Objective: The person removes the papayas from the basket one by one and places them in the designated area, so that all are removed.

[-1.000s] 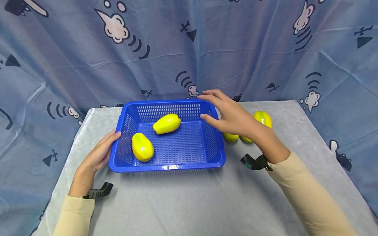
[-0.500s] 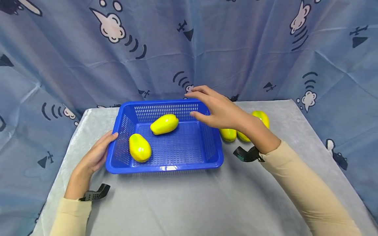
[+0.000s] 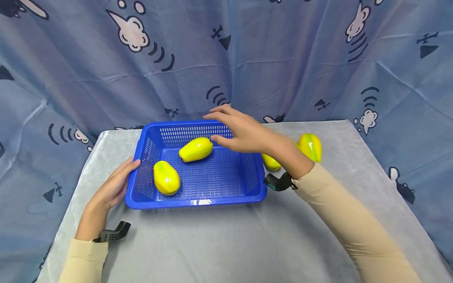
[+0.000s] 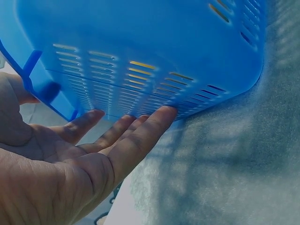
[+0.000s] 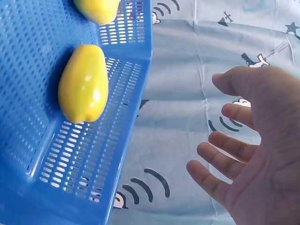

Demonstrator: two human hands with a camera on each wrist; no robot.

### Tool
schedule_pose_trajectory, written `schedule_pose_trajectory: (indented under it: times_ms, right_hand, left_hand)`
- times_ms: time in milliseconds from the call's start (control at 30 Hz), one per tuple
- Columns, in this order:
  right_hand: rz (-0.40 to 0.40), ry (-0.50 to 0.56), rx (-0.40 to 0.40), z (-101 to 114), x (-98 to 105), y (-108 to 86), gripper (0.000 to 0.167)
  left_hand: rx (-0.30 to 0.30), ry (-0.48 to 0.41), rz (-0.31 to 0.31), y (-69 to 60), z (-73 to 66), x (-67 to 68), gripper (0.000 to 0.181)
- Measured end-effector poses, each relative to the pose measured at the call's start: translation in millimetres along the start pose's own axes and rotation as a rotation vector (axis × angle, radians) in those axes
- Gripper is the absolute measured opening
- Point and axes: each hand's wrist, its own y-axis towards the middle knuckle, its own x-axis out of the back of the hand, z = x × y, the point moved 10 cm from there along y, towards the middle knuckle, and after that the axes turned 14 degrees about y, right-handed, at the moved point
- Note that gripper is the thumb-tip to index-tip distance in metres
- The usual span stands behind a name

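"Quick q: how far along r u?"

"Part-way, I'd judge. 2 in the blue basket [image 3: 198, 202]: front fruit [image 3: 166, 178] near its L wall, rear fruit [image 3: 196, 149] toward the back."

"And what's left?"

"The ones outside, prob. On the surface [image 3: 212, 243], R of the basket: near outer fruit [image 3: 271, 162] just beside it, far outer fruit [image 3: 310, 147] farther R. Poss. 1 more, mostly hidden behind my R forearm, so can't give an exact no."

"Holding any?"

"No. My right hand [image 3: 244, 131] is up over the basket's back R part, fingers spread wide, nothing in them. My left hand [image 3: 115, 186] has its thumb at the L rim, fingers fairly straight, tips touching the outer wall."

"Touching the outside ones?"

"Nope, neither hand atm."
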Motion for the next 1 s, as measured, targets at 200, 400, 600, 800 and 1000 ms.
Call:
schedule_pose_trajectory:
  times_ms: [200,400,600,800,1000]
  right_hand:
    - [0.031,-0.02,-0.003,2.1,-12.4,11.1,0.054]
    - [0.074,-0.039,0.005,3.0,-27.2,20.6,0.053]
    - [0.117,-0.033,0.004,2.9,-42.9,28.2,0.052]
    - [0.164,-0.028,0.013,1.6,-59.5,36.3,0.052]
    - [0.148,-0.004,0.004,-2.0,-65.5,46.9,0.05]
  left_hand:
    - [0.004,0.002,0.003,-0.2,0.2,0.3,0.076]
    - [-0.003,0.001,0.001,0.0,0.6,0.5,0.076]
    - [-0.001,-0.01,0.002,-1.7,2.4,0.4,0.075]
    - [0.007,-0.006,-0.004,-3.4,3.3,2.0,0.076]
    - [-0.003,-0.001,0.007,-0.8,0.9,1.0,0.077]
